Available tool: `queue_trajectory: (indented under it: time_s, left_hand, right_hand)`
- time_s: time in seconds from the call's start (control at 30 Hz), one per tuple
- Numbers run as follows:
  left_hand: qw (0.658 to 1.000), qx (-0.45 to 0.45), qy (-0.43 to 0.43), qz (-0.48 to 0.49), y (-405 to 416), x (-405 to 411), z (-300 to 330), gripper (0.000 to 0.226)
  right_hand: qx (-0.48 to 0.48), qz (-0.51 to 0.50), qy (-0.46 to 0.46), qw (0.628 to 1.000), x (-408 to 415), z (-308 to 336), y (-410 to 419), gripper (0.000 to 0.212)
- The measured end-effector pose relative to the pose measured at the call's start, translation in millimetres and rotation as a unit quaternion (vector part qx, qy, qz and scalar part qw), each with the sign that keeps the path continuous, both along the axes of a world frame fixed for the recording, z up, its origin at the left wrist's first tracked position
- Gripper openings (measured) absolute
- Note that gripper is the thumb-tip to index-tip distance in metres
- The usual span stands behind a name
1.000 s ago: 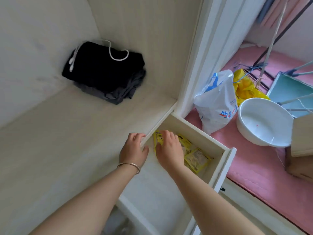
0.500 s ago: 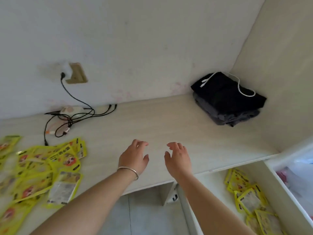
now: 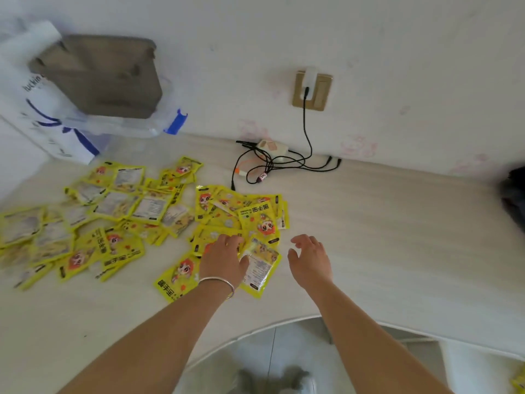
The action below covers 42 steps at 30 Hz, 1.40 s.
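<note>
Several yellow snack packets (image 3: 125, 211) lie scattered over the pale desk top (image 3: 383, 237). My left hand (image 3: 224, 257), with a silver bangle on the wrist, rests palm down on the packets at the pile's right end, fingers spread over them. One packet (image 3: 262, 270) lies face down just right of that hand. My right hand (image 3: 309, 260) hovers above the bare desk to the right of the pile, fingers loosely curled and holding nothing.
A tangle of black charger cables (image 3: 272, 163) runs from a wall socket (image 3: 311, 88) to the desk's back. A white paper bag (image 3: 37, 115) and a grey box on a clear bin (image 3: 99, 78) stand at back left. Black clothing (image 3: 515, 194) lies at far right.
The view swung left from the drawer to the packet pile. Both hands moved left with it; my left hand has come down onto the packets.
</note>
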<state>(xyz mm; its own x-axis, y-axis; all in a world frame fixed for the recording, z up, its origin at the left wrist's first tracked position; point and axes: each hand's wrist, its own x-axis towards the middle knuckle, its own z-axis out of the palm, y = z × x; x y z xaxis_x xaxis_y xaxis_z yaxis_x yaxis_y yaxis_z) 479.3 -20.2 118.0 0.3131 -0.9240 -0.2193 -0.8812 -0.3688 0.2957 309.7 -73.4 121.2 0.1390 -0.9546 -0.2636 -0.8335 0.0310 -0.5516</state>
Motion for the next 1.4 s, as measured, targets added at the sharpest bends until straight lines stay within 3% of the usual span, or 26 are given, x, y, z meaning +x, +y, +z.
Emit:
queue_trajectory:
  time_s: [0.17, 0.3, 0.47, 0.57, 0.7, 1.03, 1.17, 1.27, 1.4]
  left_hand:
    - [0.997, 0.012, -0.004, 0.074, 16, 35, -14, 0.041]
    - [0.992, 0.021, -0.017, 0.120, 15, 48, -22, 0.046]
    - [0.962, 0.022, 0.080, 0.259, 10, 53, -34, 0.080]
    - [0.961, 0.038, 0.098, 0.254, -1, 56, -38, 0.102]
    - [0.965, 0.058, 0.091, 0.241, -17, 60, -38, 0.113]
    - [0.959, 0.107, 0.136, 0.222, -40, 62, -35, 0.102]
    - [0.959, 0.071, 0.149, 0.230, -40, 60, -28, 0.088]
    - [0.947, 0.019, 0.198, 0.254, -41, 60, -26, 0.075]
    - [0.909, -0.018, 0.269, 0.317, -38, 67, -27, 0.081]
  right_hand:
    - [0.032, 0.127, 0.014, 0.991, 37, -13, 2, 0.044]
    - [0.005, 0.216, 0.082, 0.973, 55, -20, -3, 0.073]
    - [0.017, 0.257, 0.193, 0.947, 67, -32, -11, 0.119]
    - [0.020, 0.266, 0.233, 0.935, 74, -36, -19, 0.133]
    - [0.040, 0.254, 0.238, 0.937, 83, -35, -31, 0.139]
    - [0.014, 0.221, 0.179, 0.959, 89, -37, -32, 0.124]
    - [0.057, 0.121, 0.085, 0.987, 88, -34, -40, 0.115]
    - [0.098, -0.002, -0.028, 0.995, 84, -34, -43, 0.087]
    - [0.105, -0.107, -0.114, 0.982, 81, -32, -49, 0.034]
